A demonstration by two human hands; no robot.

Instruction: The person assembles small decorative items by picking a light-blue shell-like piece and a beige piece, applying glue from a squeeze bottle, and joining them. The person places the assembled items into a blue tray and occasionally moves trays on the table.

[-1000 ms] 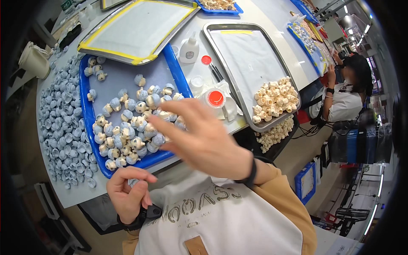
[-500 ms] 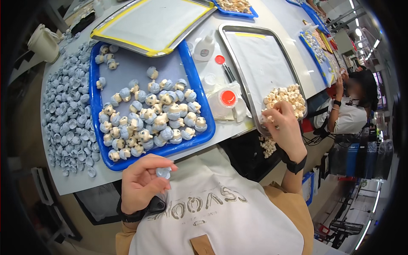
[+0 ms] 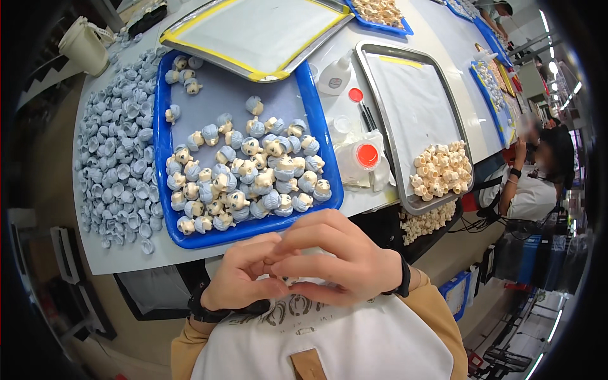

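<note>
My left hand (image 3: 244,273) and my right hand (image 3: 345,263) meet in front of my chest, fingertips pressed together. Between them shows a sliver of a small cream doll face piece (image 3: 289,279), pinched by my right fingers. The light-blue hair piece in my left fingers is now hidden behind the fingers. Just beyond my hands lies a blue tray (image 3: 159,142) holding many doll heads (image 3: 237,201) with light-blue hair. At the right, cream face pieces (image 3: 443,169) are heaped at the near end of a paper-lined metal tray (image 3: 415,95).
Loose light-blue hair pieces (image 3: 117,164) cover the table's left side. A yellow-taped tray (image 3: 253,35) overlaps the blue tray's far end. A white bottle (image 3: 334,77) and a red-lidded tub (image 3: 358,161) stand between the trays. Another person (image 3: 525,183) sits at the right.
My right hand has come from the heap of cream pieces to my left hand, bringing a face piece. My left hand has shifted slightly right, and the view has moved a little.
</note>
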